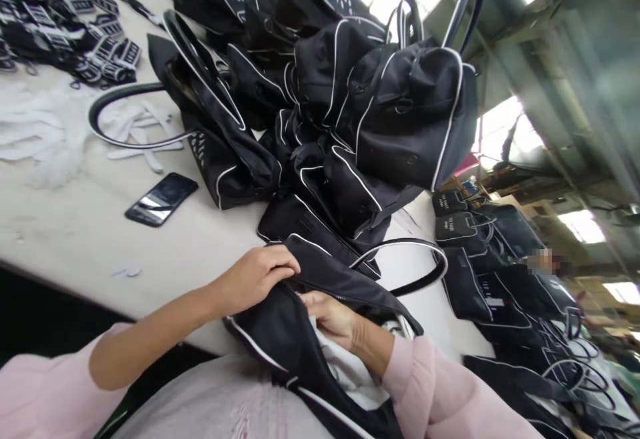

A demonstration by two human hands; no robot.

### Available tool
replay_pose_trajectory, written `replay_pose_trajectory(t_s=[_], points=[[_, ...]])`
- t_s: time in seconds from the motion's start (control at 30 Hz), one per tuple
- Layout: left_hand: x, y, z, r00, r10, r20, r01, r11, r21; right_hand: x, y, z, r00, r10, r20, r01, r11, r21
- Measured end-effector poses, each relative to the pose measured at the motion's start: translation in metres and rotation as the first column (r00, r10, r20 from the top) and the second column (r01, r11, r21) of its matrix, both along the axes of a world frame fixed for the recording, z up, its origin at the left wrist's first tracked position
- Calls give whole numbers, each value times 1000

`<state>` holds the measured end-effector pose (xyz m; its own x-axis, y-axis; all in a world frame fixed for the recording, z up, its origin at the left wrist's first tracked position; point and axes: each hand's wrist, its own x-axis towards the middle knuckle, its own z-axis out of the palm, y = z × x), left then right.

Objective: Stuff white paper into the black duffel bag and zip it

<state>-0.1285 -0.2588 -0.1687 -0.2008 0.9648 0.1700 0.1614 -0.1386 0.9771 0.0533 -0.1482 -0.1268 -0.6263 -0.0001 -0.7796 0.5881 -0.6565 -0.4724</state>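
Note:
A black handbag point(280, 327) with white piping lies open against my body at the table's front edge. My left hand point(263, 275) is closed over the rim at the bag's left end, its fingers bent down onto the black fabric. Inside the mouth of the same bag is my right hand point(334, 319), with thumb and fingers pinched together at the inner edge near the left hand. Pale lining point(345, 365) bunches up below the right wrist. A looped handle point(420, 242) of black with white edging stands up on the bag's far side. The right fingertips are partly hidden.
Several finished-looking black bags point(405, 119) are heaped beyond my hands. To the left on the white table point(200, 255) are a phone point(163, 200), white strips point(143, 135) and a pile of printed black straps point(65, 25). More bags point(465, 279) stand at right, a blurred person behind.

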Motion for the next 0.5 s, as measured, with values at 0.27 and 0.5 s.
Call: replay_pose_trajectory(t_s=[0.27,0.5], points=[[75,-51,-58,774,529,348,-417,839,-349,-27,-1,30,978,-159,137,109,943,313],[88,-51,-81,855,438,277,-412,899,-149,-35,-2,26,971,-182,153,158,975,158]])
